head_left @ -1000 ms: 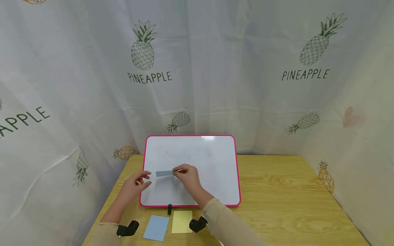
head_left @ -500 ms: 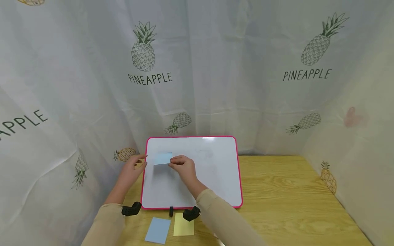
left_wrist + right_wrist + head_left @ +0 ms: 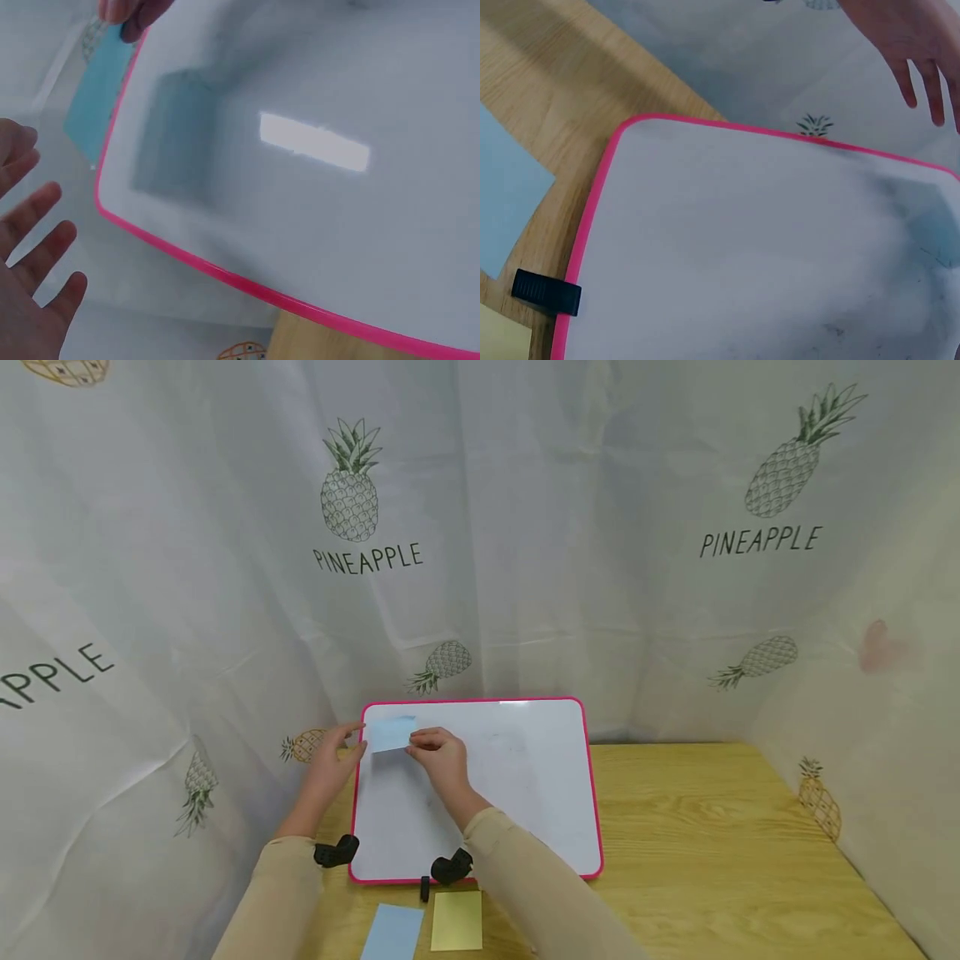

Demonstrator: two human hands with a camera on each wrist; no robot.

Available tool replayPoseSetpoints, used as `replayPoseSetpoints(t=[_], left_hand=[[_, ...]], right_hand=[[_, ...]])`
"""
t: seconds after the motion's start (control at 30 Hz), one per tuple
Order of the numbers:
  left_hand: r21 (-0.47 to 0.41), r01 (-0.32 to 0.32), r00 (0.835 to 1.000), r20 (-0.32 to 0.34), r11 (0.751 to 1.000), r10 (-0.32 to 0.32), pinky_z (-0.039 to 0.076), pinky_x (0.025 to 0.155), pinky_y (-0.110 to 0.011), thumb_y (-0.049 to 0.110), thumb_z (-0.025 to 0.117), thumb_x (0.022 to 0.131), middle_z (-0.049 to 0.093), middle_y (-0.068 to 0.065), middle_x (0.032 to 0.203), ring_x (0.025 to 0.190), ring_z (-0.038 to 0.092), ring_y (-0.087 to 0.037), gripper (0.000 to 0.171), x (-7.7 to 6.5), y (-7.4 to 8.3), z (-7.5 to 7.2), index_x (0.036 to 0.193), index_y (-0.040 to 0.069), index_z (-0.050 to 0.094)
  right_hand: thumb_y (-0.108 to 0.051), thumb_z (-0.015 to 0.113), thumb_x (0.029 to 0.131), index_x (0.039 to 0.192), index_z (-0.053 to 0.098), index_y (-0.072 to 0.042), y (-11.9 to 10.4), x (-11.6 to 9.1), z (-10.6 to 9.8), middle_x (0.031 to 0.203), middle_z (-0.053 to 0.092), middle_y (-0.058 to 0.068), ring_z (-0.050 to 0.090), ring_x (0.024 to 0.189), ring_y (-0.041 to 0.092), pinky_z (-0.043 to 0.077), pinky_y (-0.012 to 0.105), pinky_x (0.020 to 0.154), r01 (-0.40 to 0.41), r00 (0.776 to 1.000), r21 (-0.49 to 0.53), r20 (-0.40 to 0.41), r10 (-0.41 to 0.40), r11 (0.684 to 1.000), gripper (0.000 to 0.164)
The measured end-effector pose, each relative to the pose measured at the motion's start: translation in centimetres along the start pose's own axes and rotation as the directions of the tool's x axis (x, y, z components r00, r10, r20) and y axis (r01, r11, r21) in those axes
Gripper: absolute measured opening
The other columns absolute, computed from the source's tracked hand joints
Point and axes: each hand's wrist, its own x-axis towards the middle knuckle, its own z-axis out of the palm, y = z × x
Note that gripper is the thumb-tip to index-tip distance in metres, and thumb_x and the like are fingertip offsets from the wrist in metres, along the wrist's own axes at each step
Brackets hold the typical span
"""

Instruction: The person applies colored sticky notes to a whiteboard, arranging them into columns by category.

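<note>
Presently a small blue note (image 3: 391, 734) is pinched at its right edge between the curled fingers (image 3: 424, 741) of the right hand (image 3: 441, 758) and is held at the far left corner of the whiteboard (image 3: 525, 793), whether touching its surface cannot be told. The left hand (image 3: 330, 758) is kept just beside the note's left edge, its fingers (image 3: 46, 247) spread apart and straight, nothing being gripped. The whiteboard is framed in pink and lies flat on a light wooden bench (image 3: 735, 852), with a black clip (image 3: 546, 292) seen at its near edge. A blue pad (image 3: 392, 933) and a yellow pad (image 3: 457, 921) are laid side by side on the bench just in front of the board. The bench is enclosed at the back and both sides by a white curtain (image 3: 570, 527) printed with pineapples and the word PINEAPPLE.
</note>
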Motion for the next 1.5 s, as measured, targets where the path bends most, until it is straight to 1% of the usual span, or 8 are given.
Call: replayPoseSetpoints(t=[0.2, 0.47, 0.57, 0.67, 0.8, 0.9, 1.33, 1.5], left_hand=[[-0.002, -0.015, 1.000, -0.024, 1.000, 0.015, 0.028, 0.107, -0.059, 0.019, 0.057, 0.099, 0.045, -0.021, 0.141, 0.134, 0.036, -0.040, 0.042, 1.3, -0.1, -0.3, 0.137, 0.001, 0.051], [0.000, 0.031, 0.999, -0.032, 1.000, -0.031, 0.027, 0.108, -0.059, 0.017, 0.058, 0.097, 0.044, -0.018, 0.144, 0.136, 0.034, -0.039, 0.041, 1.2, -0.6, 0.6, 0.137, 0.007, 0.053], [0.007, 0.000, 0.999, -0.040, 1.000, 0.001, 0.027, 0.109, -0.057, 0.016, 0.058, 0.097, 0.045, -0.019, 0.143, 0.136, 0.035, -0.039, 0.041, 1.3, -0.8, 1.0, 0.136, 0.005, 0.053], [0.067, -0.050, 0.998, -0.039, 0.997, 0.053, 0.028, 0.108, -0.057, 0.015, 0.059, 0.096, 0.048, -0.021, 0.140, 0.133, 0.038, -0.040, 0.040, 1.3, -0.9, 1.5, 0.133, 0.002, 0.055], [0.175, -0.109, 0.994, -0.003, 0.978, 0.111, 0.030, 0.107, -0.056, 0.015, 0.061, 0.094, 0.050, -0.022, 0.139, 0.131, 0.040, -0.040, 0.040, 1.5, -0.9, 1.9, 0.131, -0.001, 0.057], [0.214, -0.140, 0.990, 0.025, 0.967, 0.138, 0.028, 0.108, -0.056, 0.016, 0.061, 0.094, 0.048, -0.021, 0.141, 0.133, 0.037, -0.040, 0.042, 1.7, -1.2, 2.2, 0.132, -0.002, 0.057], [0.221, -0.142, 0.990, 0.046, 0.965, 0.135, 0.026, 0.109, -0.057, 0.016, 0.062, 0.094, 0.044, -0.019, 0.145, 0.136, 0.034, -0.040, 0.043, 2.5, -2.1, 2.8, 0.134, -0.001, 0.055], [0.255, -0.163, 0.987, 0.058, 0.953, 0.153, 0.025, 0.110, -0.057, 0.016, 0.062, 0.093, 0.043, -0.019, 0.146, 0.136, 0.033, -0.040, 0.043, 2.7, -2.1, 3.0, 0.133, 0.000, 0.057]], right_hand=[[0.003, 0.080, 0.076, 0.090, 0.077, 0.001, 0.1, 0.8, 0.9, 0.095, 0.067, -0.001, 0.065, 0.085, 0.011, 0.055, 0.024, 0.072, 0.010, 0.998, -0.006, -0.056, -0.010, 1.000, 0.015], [0.003, 0.081, 0.075, 0.089, 0.078, -0.003, 0.5, 1.1, 2.3, 0.093, 0.067, -0.004, 0.065, 0.084, 0.009, 0.055, 0.022, 0.073, -0.027, 0.997, -0.019, -0.070, 0.025, 0.999, 0.015], [0.002, 0.081, 0.075, 0.089, 0.078, -0.004, 0.8, 1.1, 2.3, 0.092, 0.067, -0.005, 0.064, 0.085, 0.007, 0.054, 0.021, 0.073, -0.034, 0.996, -0.048, -0.079, 0.030, 0.998, 0.016], [0.001, 0.081, 0.076, 0.090, 0.078, -0.005, 1.1, 1.1, 2.2, 0.092, 0.067, -0.006, 0.064, 0.085, 0.006, 0.053, 0.020, 0.074, -0.037, 0.997, -0.088, -0.076, 0.030, 0.995, 0.015], [0.000, 0.081, 0.077, 0.090, 0.078, -0.005, 1.3, 1.1, 2.1, 0.093, 0.067, -0.005, 0.064, 0.085, 0.006, 0.053, 0.020, 0.074, -0.033, 0.998, -0.142, -0.064, 0.024, 0.989, 0.014], [0.001, 0.080, 0.077, 0.091, 0.078, -0.004, 1.4, 1.2, 2.1, 0.093, 0.067, -0.003, 0.064, 0.086, 0.007, 0.053, 0.020, 0.075, -0.023, 0.999, -0.168, -0.049, 0.015, 0.986, 0.015], [0.001, 0.080, 0.078, 0.091, 0.077, -0.003, 2.0, 1.2, 2.3, 0.091, 0.067, -0.006, 0.063, 0.085, 0.005, 0.053, 0.019, 0.075, 0.028, 0.999, -0.195, -0.034, -0.036, 0.980, 0.014], [0.000, 0.079, 0.079, 0.091, 0.077, -0.004, 1.9, 1.2, 2.1, 0.092, 0.068, -0.005, 0.062, 0.086, 0.006, 0.052, 0.020, 0.076, 0.035, 0.999, -0.235, -0.007, -0.038, 0.971, 0.013]])
